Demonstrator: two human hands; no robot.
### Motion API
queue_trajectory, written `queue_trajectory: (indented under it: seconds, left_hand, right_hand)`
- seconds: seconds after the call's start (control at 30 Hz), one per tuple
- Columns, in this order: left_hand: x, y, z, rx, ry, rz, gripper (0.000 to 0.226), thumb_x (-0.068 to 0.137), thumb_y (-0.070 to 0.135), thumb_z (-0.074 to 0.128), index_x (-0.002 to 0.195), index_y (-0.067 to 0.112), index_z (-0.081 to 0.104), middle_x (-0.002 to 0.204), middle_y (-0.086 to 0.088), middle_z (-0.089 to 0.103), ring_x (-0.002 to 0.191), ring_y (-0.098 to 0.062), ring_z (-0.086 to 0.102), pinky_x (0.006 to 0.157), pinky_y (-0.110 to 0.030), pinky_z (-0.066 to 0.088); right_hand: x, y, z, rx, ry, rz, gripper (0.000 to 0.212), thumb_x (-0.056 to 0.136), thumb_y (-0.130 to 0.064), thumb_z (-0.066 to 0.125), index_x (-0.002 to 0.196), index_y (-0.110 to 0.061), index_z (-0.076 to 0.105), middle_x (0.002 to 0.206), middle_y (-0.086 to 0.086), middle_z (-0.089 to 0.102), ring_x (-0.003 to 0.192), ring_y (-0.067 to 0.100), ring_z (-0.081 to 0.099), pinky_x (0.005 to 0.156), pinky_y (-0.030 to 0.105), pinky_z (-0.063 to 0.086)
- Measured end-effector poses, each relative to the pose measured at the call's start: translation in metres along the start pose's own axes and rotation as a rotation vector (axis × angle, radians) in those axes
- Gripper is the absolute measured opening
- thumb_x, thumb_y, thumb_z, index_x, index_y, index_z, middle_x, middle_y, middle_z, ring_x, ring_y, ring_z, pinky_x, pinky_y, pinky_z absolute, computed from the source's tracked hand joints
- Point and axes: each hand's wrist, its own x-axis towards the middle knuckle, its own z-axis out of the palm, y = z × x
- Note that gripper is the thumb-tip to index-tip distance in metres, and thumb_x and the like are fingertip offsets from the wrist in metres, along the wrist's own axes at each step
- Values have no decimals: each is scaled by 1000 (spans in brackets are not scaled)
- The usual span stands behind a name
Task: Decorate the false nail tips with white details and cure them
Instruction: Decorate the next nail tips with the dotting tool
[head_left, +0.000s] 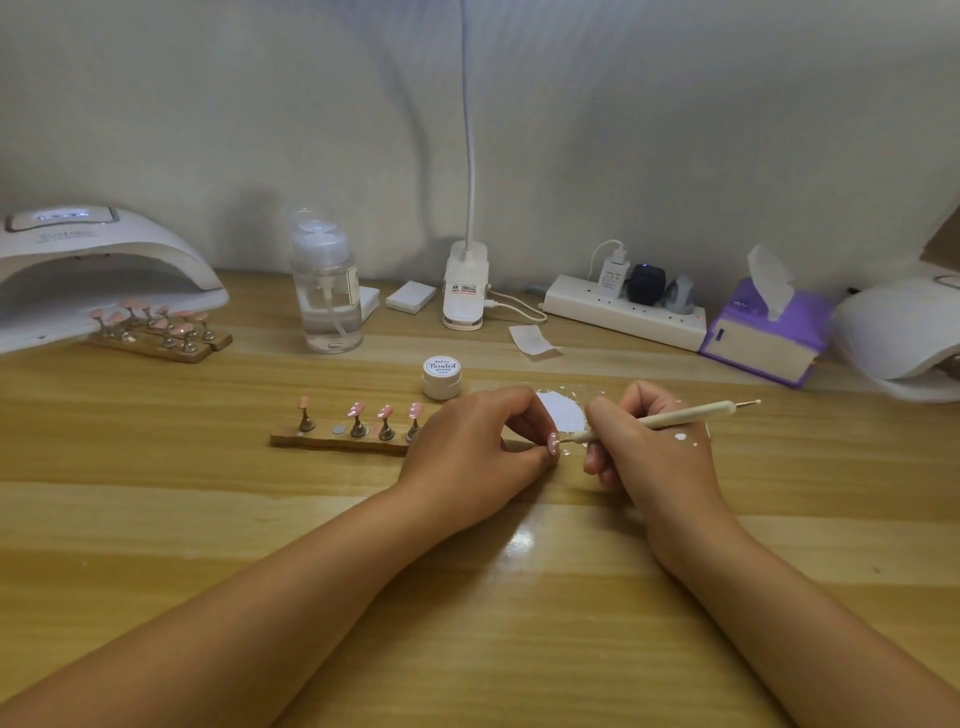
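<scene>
Left hand (475, 441) pinches pink nail tip (553, 444) just above tabletop (467, 597); right hand (644, 447) grips dotting pen (670, 418), point on tip. Best: brace both hands, dab lightly.

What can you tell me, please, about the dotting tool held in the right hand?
The dotting tool is a slim, cream-coloured stick with a thin metal pin at each end; the free end carries a small ball tip. The right hand pinches it near the working end. It lies nearly level, slanting up to the right, and its working tip meets the pink nail tip pinched by the left hand.
</scene>
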Motion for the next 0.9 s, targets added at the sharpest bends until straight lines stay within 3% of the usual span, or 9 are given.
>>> queue_trajectory:
  seconds: [0.5,0.9]
  left_hand:
    - [0,0,0,-9,4,13,9,82,30,73,79,34,65,88,22,71,64,14,54,60,-21,35]
    - [-1,2,-1,0,-3,15,11,82,31,73,78,36,64,88,22,71,63,17,53,57,-15,31]
  right_hand:
    - [1,3,0,4,-21,-11,32,78,-6,62,56,-17,42,44,10,57,38,10,48,39,16,38]
    - [2,2,-3,10,-27,-19,48,80,-1,55,42,-22,35,38,6,41,33,12,36,35,15,26]
